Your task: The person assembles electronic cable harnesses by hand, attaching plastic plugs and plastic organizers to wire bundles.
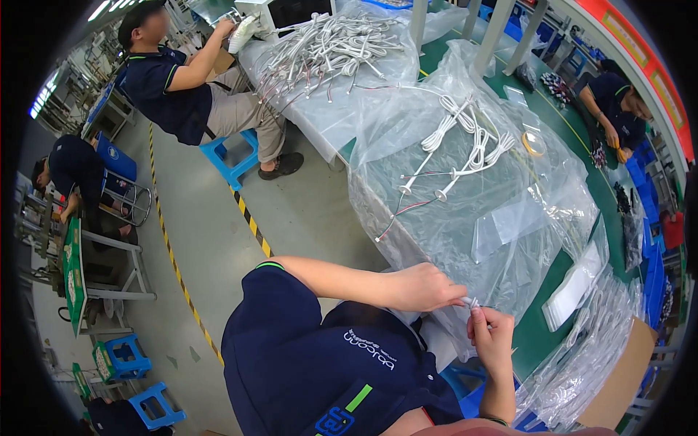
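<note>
With my left hand point(425, 287) and right hand point(494, 330) I pinch a white cable end point(472, 301), right of centre in the frame; an uneven tug could slip or strain it.

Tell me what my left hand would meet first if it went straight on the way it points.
Your left hand would likely meet the small white piece just beyond its fingertips, with your right hand close by; exact depth is unclear from this view.
</note>
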Demonstrator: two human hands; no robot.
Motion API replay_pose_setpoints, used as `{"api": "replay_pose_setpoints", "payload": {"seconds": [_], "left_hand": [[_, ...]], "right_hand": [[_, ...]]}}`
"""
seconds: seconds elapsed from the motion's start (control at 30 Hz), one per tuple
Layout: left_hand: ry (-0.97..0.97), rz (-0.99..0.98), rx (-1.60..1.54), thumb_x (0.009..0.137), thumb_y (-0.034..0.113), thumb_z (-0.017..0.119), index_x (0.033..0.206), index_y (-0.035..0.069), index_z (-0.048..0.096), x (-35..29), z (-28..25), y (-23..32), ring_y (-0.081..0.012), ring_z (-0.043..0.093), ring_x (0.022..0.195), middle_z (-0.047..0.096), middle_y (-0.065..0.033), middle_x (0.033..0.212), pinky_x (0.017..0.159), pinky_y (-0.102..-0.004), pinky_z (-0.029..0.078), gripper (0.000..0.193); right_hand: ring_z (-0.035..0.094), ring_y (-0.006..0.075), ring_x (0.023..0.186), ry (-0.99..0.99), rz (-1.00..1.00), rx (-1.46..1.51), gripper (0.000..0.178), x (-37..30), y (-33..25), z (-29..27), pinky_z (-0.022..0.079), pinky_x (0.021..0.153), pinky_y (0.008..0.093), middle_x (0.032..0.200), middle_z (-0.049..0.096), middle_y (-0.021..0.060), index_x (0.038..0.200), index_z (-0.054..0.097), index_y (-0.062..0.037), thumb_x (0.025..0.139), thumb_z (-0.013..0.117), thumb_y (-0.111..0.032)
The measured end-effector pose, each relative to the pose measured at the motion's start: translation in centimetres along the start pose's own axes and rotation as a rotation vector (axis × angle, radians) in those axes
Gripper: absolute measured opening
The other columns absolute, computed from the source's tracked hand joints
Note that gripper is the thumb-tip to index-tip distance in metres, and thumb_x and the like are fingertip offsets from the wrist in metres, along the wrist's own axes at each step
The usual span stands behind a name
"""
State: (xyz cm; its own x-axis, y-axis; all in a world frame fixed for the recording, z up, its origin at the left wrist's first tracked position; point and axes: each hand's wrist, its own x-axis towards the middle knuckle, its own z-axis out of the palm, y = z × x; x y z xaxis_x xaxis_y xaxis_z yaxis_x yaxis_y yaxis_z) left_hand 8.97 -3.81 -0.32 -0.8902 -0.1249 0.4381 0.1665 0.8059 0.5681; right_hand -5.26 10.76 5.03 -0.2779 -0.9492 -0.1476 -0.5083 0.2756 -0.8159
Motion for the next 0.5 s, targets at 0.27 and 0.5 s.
{"api": "replay_pose_setpoints", "payload": {"seconds": [0.27,0.5], "left_hand": [[0.187,0.314,0.251,0.082,0.02,0.058,0.074,0.008,0.047,2.8,-4.2,1.8,-0.0175,0.059,0.058,0.052,-0.0018,0.06,0.045,-0.0322,0.043,0.018],[-0.224,0.15,0.142,0.085,0.021,0.055,0.071,0.005,0.045,1.2,-6.5,3.3,-0.0247,0.056,0.048,0.052,-0.0067,0.052,0.043,-0.0337,0.042,0.023]], "right_hand": [[0.042,0.0103,0.036,0.008,-0.232,0.645,0.049,-0.1,-0.3,-1.6,0.03,0.036,0.0208,0.045,0.047,0.0064,0.049,0.044,-0.0006,0.095,0.041,-0.018],[0.043,0.0103,0.037,-0.12,-0.023,0.678,0.051,0.0,0.2,-1.0,0.031,0.037,0.0217,0.048,0.051,0.0071,0.053,0.051,0.003,0.095,0.043,-0.025]]}}
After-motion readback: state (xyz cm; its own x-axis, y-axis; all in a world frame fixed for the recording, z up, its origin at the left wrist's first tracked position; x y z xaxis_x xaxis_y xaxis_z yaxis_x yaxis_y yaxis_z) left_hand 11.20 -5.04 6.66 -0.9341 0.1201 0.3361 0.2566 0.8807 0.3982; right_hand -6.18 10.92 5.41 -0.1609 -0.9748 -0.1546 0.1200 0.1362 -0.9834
